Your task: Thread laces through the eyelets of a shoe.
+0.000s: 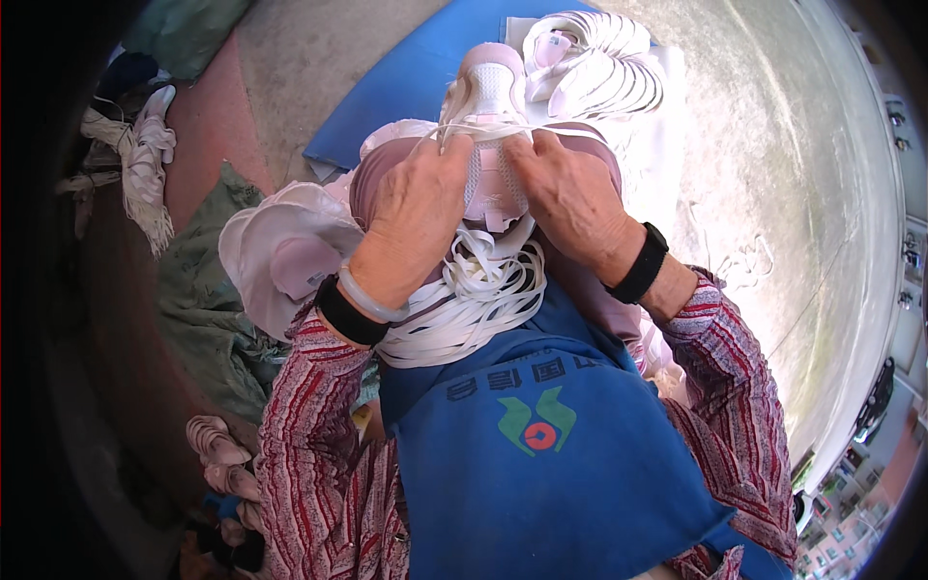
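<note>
Between my knees a pink and white sneaker upper (493, 89) lies with its toe end pointing away from me. My left hand (416, 203) is closed at the left side of its lacing opening. On the opposite side my right hand (570, 198) is closed too, thumb and fingers pinched together. A white shoelace (495, 127) crosses the upper from one hand to the other, and its ends disappear into my fingers. Below the upper, a loose heap of white shoelaces (483, 314) rests on my blue apron (541, 493).
A fanned stack of white sneaker uppers (614, 77) lies beyond my right knee, by a blue board (387, 111). More pale uppers (280, 251) are beside my left leg. Farther left are green sacking (208, 290) and a white lace bundle (145, 169). Striped shoe pieces (217, 443) sit lower left.
</note>
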